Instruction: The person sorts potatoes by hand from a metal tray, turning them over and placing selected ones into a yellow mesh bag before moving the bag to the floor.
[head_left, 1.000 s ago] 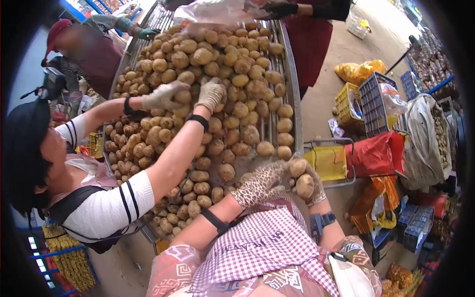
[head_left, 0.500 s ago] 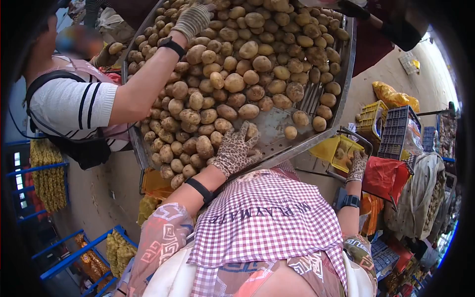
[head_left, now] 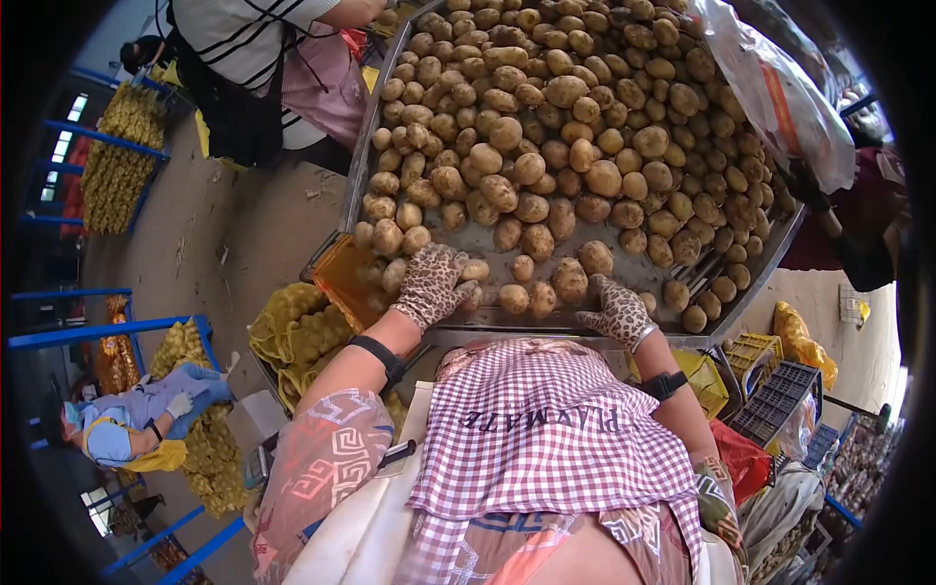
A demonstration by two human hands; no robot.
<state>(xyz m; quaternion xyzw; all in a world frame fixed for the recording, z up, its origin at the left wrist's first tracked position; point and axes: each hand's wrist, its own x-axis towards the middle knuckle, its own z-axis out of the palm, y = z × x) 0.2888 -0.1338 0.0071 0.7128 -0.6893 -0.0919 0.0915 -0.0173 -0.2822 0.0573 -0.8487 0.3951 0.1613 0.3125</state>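
Observation:
Many potatoes (head_left: 565, 175) cover a metal sorting table (head_left: 458, 336). My left hand (head_left: 429, 286), in a leopard-print glove, lies with spread fingers at the table's near left edge, against a few potatoes beside the orange bag (head_left: 343, 283). My right hand (head_left: 618, 312), in a matching glove, rests at the near edge with its fingers apart, close to a dirty potato (head_left: 569, 280). Several potatoes sit in the gap between my hands. Neither hand is closed round a potato.
A co-worker in a striped top (head_left: 219, 49) stands at the upper left; another person (head_left: 863, 210) is at the right by a clear plastic bag (head_left: 780, 97). Yellow net bags (head_left: 297, 336) sit at left. Crates (head_left: 775, 402) stand at right. Another person (head_left: 132, 429) is lower left.
My right hand has come from the yellow crate onto the table. My left hand has moved to the left edge. The view has turned, and a clear bag now shows at the upper right.

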